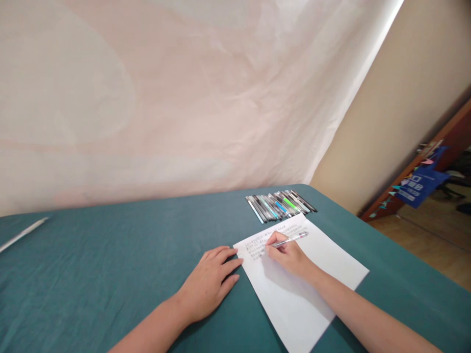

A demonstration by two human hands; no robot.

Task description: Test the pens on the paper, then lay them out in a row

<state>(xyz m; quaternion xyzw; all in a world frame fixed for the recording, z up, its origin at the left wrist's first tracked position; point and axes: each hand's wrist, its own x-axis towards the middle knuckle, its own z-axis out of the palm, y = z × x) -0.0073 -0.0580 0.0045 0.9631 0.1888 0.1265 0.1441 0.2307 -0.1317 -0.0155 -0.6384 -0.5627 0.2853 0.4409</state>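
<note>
A white sheet of paper (290,299) lies slanted on the table, with several lines of dark handwriting across its far part. My right hand (286,252) rests on the sheet with its fingers closed round a pen (296,237). The pen's clear barrel slants up to the right, and its tip, by the written lines, is hidden behind my fingers. My left hand (211,279) lies flat on the tablecloth, fingers spread, with the fingertips touching the paper's left edge.
Beyond the paper, a row of several pens (279,206) lies side by side, some blue and green. A white stick-like object (24,234) is at the far left. A green cloth (128,274) covers the table, and a pale curtain (176,98) hangs behind it.
</note>
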